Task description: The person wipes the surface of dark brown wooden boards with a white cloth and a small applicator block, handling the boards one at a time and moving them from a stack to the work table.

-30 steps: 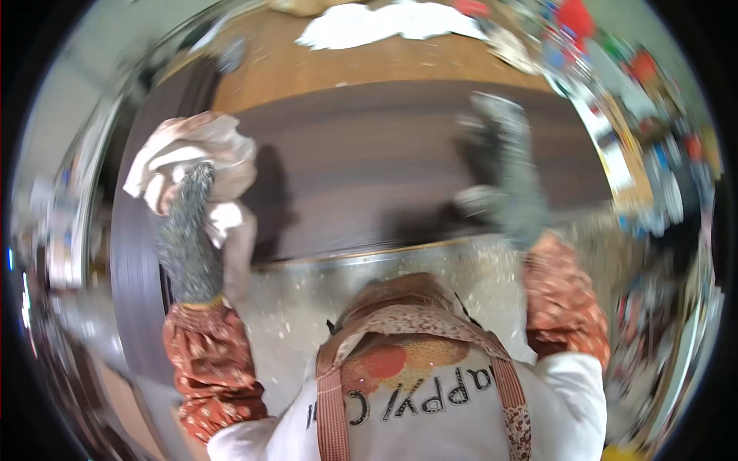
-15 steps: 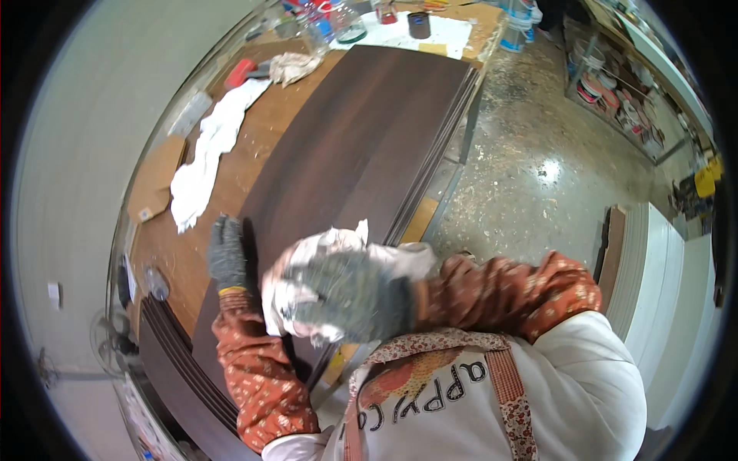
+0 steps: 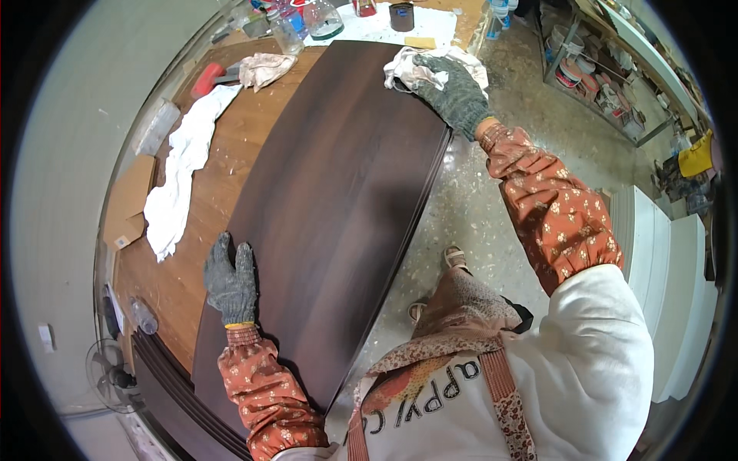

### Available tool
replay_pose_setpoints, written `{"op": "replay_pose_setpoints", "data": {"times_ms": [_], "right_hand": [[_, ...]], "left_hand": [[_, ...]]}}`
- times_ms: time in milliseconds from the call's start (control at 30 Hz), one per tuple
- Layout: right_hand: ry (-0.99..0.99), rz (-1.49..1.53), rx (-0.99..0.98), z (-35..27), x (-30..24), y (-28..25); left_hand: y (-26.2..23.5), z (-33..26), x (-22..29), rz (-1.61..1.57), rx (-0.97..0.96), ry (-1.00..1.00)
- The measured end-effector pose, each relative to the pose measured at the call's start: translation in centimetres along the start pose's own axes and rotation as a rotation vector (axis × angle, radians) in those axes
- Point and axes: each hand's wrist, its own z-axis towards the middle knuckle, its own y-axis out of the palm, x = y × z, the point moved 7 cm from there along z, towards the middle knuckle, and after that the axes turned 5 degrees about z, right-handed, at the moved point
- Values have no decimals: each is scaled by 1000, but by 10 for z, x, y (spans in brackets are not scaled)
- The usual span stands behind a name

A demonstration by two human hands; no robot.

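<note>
right hand point(image 3: 459, 94) now farther out, clutching crumpled rag point(image 3: 411, 69) on smooth dark panel point(image 3: 330, 207)

Rag point(image 3: 421, 67) partly hidden under the right hand point(image 3: 455, 94). Far bottles point(image 3: 307, 17) beyond it cut off by picture rim. Shelf clutter point(image 3: 596, 81) right of that hand too small to tell.

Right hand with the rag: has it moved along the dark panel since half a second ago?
Yes. The right hand has carried the rag from the near end of the dark wood panel, beside the left hand, to its far end.
</note>
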Motion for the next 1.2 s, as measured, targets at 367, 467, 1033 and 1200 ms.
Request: {"op": "replay_pose_setpoints", "data": {"times_ms": [367,467,1033,1200], "right_hand": [[-460,521,-285,-179,-183,28],[-412,184,-289,-131,-137,14],[102,536,-19,88,110,-52],[-211,478,-375,67,33,-32]], "left_hand": [[-1,-9,-6,13,11,-4],[-1,-11,-4,-26,18,-1],[7,-1,-1,201,-35,-122],[41,70,81,54,-23,-146]]}}
